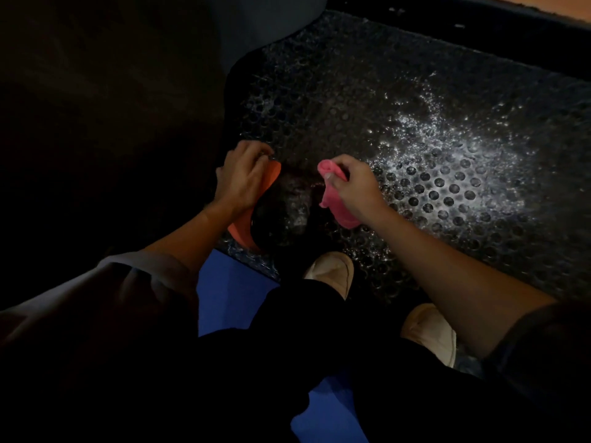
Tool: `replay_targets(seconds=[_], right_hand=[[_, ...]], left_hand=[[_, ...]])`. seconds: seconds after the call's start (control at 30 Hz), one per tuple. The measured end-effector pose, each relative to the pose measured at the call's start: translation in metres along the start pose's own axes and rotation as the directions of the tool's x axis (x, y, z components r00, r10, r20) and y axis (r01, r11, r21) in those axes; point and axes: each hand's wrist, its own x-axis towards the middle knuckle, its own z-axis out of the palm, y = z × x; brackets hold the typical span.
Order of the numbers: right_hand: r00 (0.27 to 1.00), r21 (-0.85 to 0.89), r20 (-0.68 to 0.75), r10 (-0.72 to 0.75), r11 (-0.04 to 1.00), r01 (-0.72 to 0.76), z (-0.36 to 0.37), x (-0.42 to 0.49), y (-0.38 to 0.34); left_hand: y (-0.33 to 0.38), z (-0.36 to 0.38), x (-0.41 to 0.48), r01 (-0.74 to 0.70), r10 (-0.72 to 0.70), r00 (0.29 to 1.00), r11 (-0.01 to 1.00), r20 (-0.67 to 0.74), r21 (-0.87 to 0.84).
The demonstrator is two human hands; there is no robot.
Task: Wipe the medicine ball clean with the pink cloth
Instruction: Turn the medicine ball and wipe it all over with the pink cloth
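The medicine ball (281, 206) is dark with orange panels and sits on a black perforated rubber mat (399, 123) in dim light. My left hand (243, 177) rests on the ball's upper left side over an orange panel, fingers curved against it. My right hand (351, 183) grips the bunched pink cloth (335, 199) just to the right of the ball; the cloth hangs down below my fist. Whether the cloth touches the ball is hard to tell in the dark.
White powder or wet specks cover the mat to the right (463, 161). My two light shoes (332, 273) (428, 330) stand at the mat's near edge. A blue floor mat (224, 292) lies below. A dark raised border (479, 36) runs along the far side.
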Motion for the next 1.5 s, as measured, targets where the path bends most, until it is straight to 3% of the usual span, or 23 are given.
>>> replay_targets(seconds=[0.07,0.13,0.23,0.33,0.4,0.5,0.63,0.77,0.93,1.07,1.2,1.37,1.5], right_hand=[[0.999,-0.034,-0.035,0.018,0.999,-0.02,-0.001,0.004,0.001],[0.998,-0.022,-0.053,-0.02,1.0,0.019,0.002,0.007,-0.008],[0.971,0.006,0.018,-0.238,0.971,0.238,0.022,-0.002,-0.031],[0.891,-0.049,0.189,-0.413,0.902,0.429,0.041,-0.013,-0.019],[0.921,-0.103,0.125,-0.37,0.918,0.383,0.041,-0.011,-0.002],[0.965,-0.047,-0.01,-0.262,0.964,0.262,0.038,-0.004,-0.002],[0.934,-0.036,0.116,-0.337,0.939,0.343,0.04,-0.005,-0.016],[0.986,-0.102,0.003,-0.164,0.981,0.164,0.029,0.01,-0.005],[0.967,-0.028,0.039,-0.25,0.967,0.252,0.032,0.007,-0.005],[0.996,-0.083,0.003,-0.088,0.993,0.088,0.024,0.014,0.009],[0.973,0.007,0.027,-0.229,0.973,0.229,0.026,0.002,0.001],[0.998,-0.047,0.053,0.041,0.998,-0.038,0.017,-0.01,0.038],[0.992,-0.025,-0.019,0.125,0.992,-0.125,0.007,-0.004,0.04]], left_hand=[[0.001,0.004,-0.006,-0.109,0.105,0.992,0.993,0.073,0.042],[0.002,0.007,-0.007,-0.057,0.052,0.996,0.995,0.072,0.076],[0.0,0.008,-0.006,0.024,-0.027,0.998,0.997,0.051,0.071],[0.002,0.007,-0.006,0.106,-0.108,0.993,0.993,0.041,0.052],[0.007,0.008,-0.006,0.128,-0.129,0.991,0.99,0.025,0.063],[0.014,0.009,-0.001,0.163,-0.166,0.986,0.983,0.027,0.085],[0.019,0.008,0.003,0.231,-0.236,0.97,0.968,0.05,0.099],[0.026,0.011,0.004,0.24,-0.248,0.967,0.961,0.048,0.14],[0.031,0.012,0.009,0.281,-0.291,0.956,0.947,0.04,0.158],[0.04,0.016,0.006,0.275,-0.286,0.957,0.944,0.041,0.181],[0.044,0.016,0.014,0.313,-0.325,0.945,0.93,0.035,0.194],[0.052,0.021,0.016,0.335,-0.351,0.935,0.918,0.043,0.215],[0.063,0.019,0.024,0.315,-0.328,0.94,0.94,0.094,0.131]])
